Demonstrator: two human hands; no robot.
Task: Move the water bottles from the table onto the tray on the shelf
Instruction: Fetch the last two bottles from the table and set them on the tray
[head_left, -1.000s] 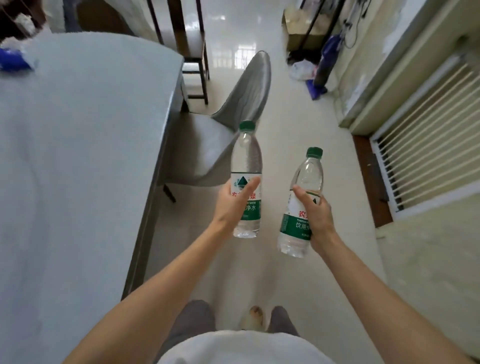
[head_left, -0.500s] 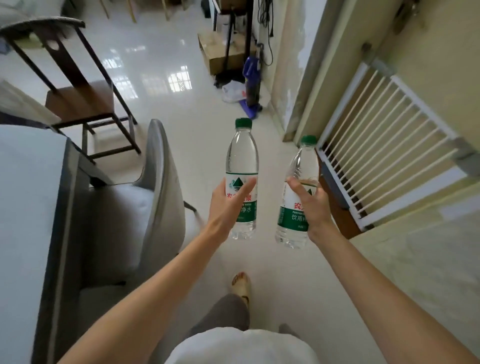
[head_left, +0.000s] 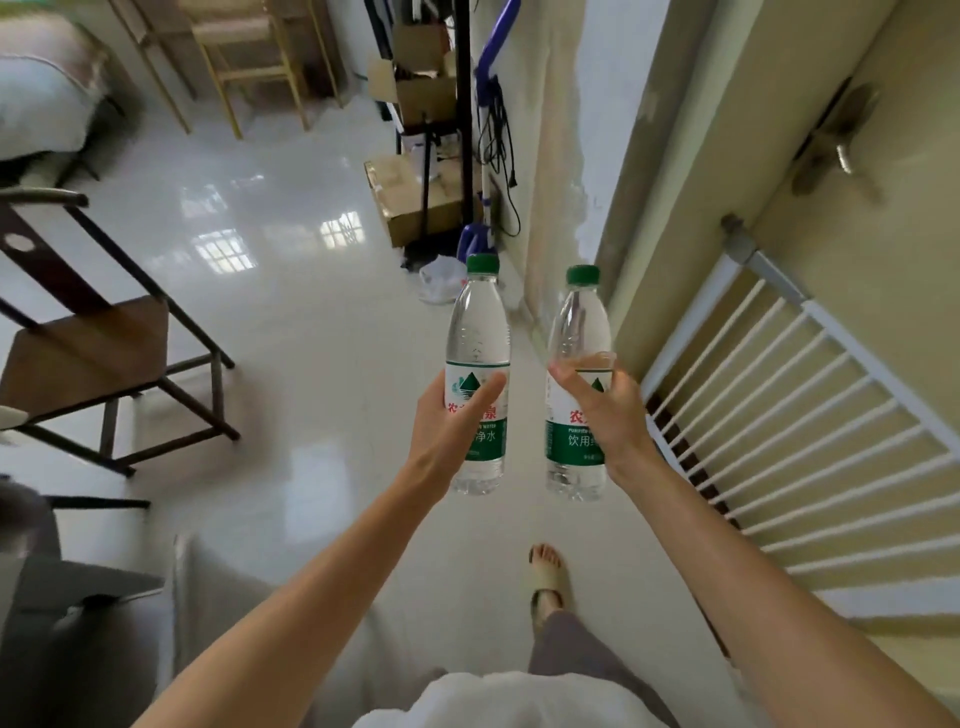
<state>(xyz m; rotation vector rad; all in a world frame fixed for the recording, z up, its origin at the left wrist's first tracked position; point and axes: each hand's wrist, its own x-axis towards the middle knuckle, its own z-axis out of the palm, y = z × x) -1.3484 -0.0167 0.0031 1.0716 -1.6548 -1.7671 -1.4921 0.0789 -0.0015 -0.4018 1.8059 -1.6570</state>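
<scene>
The step in hand was judged to be the carry: both bottles were clear of the table and in transit across the pale tiled floor (head_left: 291, 332), with neither the shelf nor the tray in view. To do this step well, each bottle should be kept upright and held about the labelled middle, where the wall is stiffest; a squeeze higher up on the clear plastic would likely buckle it. The bottles should be kept apart so that they do not knock together, and the walker should steer wide of the white barred gate (head_left: 810, 415) on the right and the wooden chair (head_left: 98, 358) on the left. One sandalled foot (head_left: 548, 571) was forward on the floor.

The left bottle (head_left: 478, 332) stood upright in the left hand (head_left: 447, 431), which was closed round its label, thumb laid across the front, the remaining fingers hidden behind. The right bottle (head_left: 579, 322) stood near upright in the right hand (head_left: 610, 415), likewise wrapped round the label, thumb across the front. Each green cap was above its hand and each base below it. The two bottles were near one another, not touching, at arm's length ahead of the body.
</scene>
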